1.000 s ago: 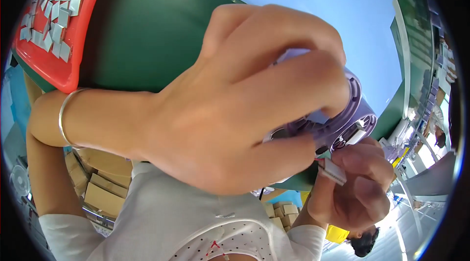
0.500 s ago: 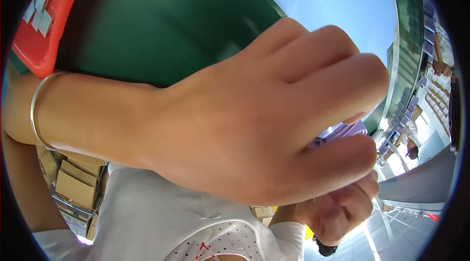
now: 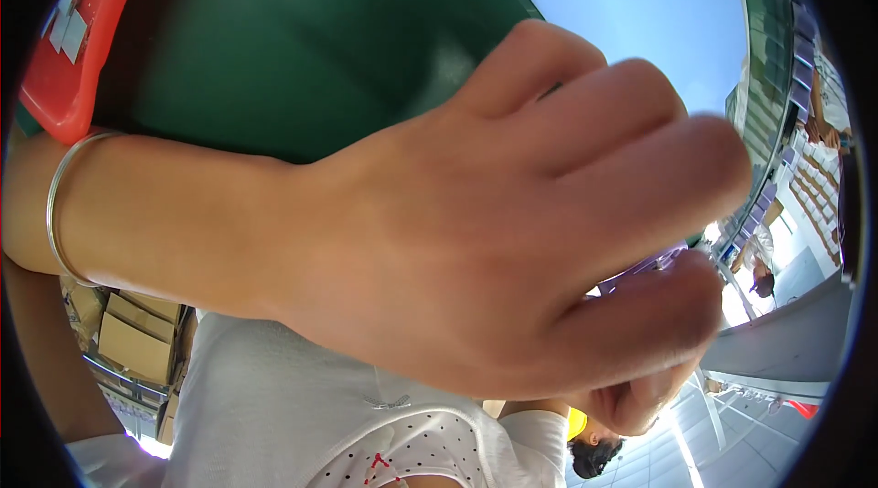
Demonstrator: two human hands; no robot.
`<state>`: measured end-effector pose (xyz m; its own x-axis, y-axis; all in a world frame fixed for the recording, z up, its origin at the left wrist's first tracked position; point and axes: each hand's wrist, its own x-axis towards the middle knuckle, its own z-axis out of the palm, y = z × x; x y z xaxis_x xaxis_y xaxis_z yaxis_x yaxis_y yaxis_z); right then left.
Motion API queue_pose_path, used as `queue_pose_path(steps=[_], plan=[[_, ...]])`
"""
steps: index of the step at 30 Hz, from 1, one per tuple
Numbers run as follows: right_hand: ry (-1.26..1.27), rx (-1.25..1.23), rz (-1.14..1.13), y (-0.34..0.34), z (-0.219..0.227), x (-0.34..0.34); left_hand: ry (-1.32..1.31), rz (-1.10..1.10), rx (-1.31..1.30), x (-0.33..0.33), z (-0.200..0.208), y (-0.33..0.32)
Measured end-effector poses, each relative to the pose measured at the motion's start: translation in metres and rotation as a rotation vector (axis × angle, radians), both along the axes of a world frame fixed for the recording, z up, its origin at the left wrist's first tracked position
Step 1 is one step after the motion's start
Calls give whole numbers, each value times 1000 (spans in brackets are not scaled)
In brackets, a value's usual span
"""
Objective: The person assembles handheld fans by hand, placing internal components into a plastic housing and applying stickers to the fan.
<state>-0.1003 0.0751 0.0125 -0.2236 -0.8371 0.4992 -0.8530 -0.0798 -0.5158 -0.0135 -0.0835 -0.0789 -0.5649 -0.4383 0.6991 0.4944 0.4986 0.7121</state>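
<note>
My left hand (image 3: 494, 232), with a thin silver bangle (image 3: 57, 204) on its wrist, fills the middle of the view, its back toward me. Its fingers are curled over a purple piece (image 3: 660, 257), which shows only as a sliver between the lower fingers. Below and behind it, partly covered, is my right hand (image 3: 636, 396), fingers bent in close to the left one. What the right fingers grip, if anything, is hidden.
A red bin (image 3: 69, 95) with several small grey metal-looking pieces (image 3: 66, 31) stands at upper left, beside a dark green surface (image 3: 302, 40). Cardboard boxes (image 3: 137, 332) sit lower left. Purple trays (image 3: 805, 76) line the right side, near other people. A dark-haired person (image 3: 594, 453) is behind.
My left hand has shifted slightly right, and its fingers have spread a little. Less of the purple piece shows now. My right hand is lower and more covered by the left.
</note>
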Motion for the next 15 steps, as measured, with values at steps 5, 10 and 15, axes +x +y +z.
queue_pose_path(steps=[5,10,15], plan=[[121,206,155,6,19,-16,-14,6,2,28,14,4],[275,285,104,-16,32,-14,-25,24,8,9,-6,-1],[406,334,207,-21,34,-28,-46,46,16,13,-12,-2]])
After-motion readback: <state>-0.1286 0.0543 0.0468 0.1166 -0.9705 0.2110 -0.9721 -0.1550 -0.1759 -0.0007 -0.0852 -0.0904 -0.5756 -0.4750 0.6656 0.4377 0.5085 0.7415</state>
